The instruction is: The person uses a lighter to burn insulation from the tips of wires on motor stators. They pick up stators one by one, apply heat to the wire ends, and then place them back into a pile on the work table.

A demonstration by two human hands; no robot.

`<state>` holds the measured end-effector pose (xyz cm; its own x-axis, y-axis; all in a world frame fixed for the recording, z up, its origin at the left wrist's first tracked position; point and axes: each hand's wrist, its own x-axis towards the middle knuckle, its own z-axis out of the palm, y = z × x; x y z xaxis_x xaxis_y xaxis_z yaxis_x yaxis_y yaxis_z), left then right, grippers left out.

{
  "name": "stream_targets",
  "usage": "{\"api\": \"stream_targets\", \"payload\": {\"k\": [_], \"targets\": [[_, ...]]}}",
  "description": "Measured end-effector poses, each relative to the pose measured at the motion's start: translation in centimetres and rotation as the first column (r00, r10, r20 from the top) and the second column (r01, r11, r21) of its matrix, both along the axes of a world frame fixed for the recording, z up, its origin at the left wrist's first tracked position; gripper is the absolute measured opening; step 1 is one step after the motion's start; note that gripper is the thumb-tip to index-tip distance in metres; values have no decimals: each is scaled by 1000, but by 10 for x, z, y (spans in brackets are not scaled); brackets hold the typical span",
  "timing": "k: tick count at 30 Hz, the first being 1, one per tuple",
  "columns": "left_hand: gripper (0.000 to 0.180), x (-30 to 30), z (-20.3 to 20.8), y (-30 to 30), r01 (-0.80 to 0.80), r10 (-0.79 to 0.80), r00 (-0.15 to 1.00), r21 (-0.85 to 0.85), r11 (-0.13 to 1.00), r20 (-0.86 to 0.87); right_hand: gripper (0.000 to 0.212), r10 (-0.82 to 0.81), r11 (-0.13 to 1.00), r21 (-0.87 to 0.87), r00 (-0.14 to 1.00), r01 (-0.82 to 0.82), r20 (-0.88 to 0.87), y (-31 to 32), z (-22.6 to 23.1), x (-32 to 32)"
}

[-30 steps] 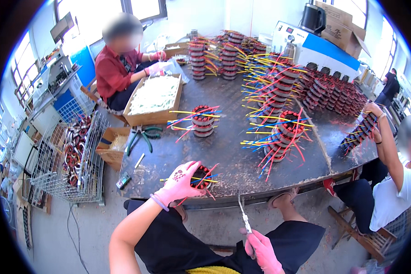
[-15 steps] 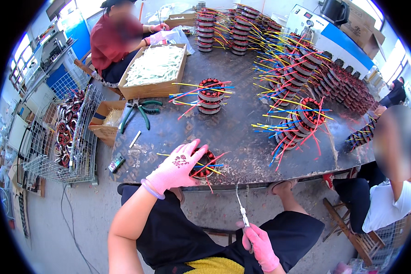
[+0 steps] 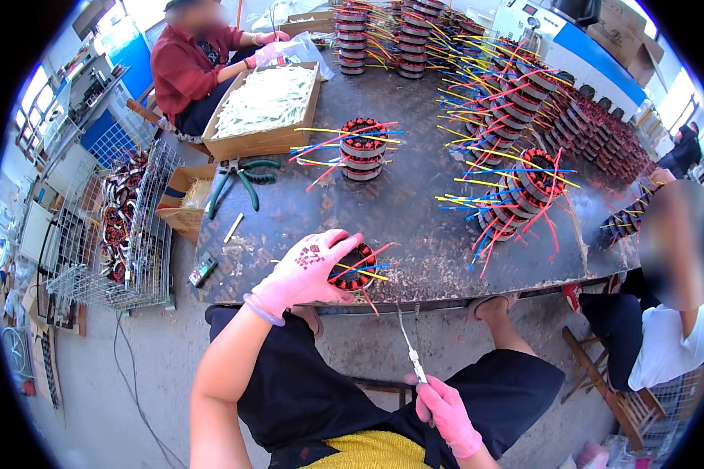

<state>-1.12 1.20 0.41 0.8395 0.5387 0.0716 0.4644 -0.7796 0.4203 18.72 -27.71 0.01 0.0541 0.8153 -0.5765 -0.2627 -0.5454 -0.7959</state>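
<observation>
My left hand (image 3: 309, 270), in a pink glove, is closed round the left side of a motor stator (image 3: 365, 279) by the table's near edge. Red windings line this ring, and red, yellow and blue wires stick out across it. Below the edge, over my lap, my gloved right hand (image 3: 449, 418) grips a slim metal tool (image 3: 415, 361). Its long thin tip points up toward the table edge, apart from the stator; the grip end is partly hidden by my fingers. Farther back stands a short stack of stators (image 3: 363, 152).
Green-handled pliers (image 3: 242, 184) and a small white strip (image 3: 234, 227) lie to the left. Behind them is a cardboard box (image 3: 305, 109) of white strips. Leaning stator stacks (image 3: 516, 205) with protruding wires line the right side. A wire basket (image 3: 160, 227) stands left; co-workers sit far left and right.
The whole view has shifted slightly, with the table things sitting a little higher. My left hand stays on the stator and my right hand still grips the tool. The far-left person's head has lifted.
</observation>
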Motion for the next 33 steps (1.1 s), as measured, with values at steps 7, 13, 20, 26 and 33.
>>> {"api": "stream_targets", "payload": {"k": [7, 13, 20, 26, 33], "targets": [[95, 5, -4, -11, -123, 121, 992, 47, 991, 46, 38, 14, 1000, -23, 1000, -14, -3, -2, -8, -1], [106, 16, -14, -17, -141, 135, 985, 52, 989, 105, 38, -12, 1000, -1, 1000, 12, -23, -5, -12, -1], [110, 29, -16, -25, -207, 207, 978, 51, 977, 10, 37, -19, 1000, -16, 1000, 19, -1, -3, -7, -1], [106, 16, -10, -15, -114, 114, 991, -3, 993, 65, 39, -21, 999, -33, 1000, 20, -23, -4, -11, -5], [93, 6, -3, -6, -47, 45, 998, 49, 998, 44, 39, 0, 1000, -15, 1000, 0, -20, -4, -11, -6]]}}
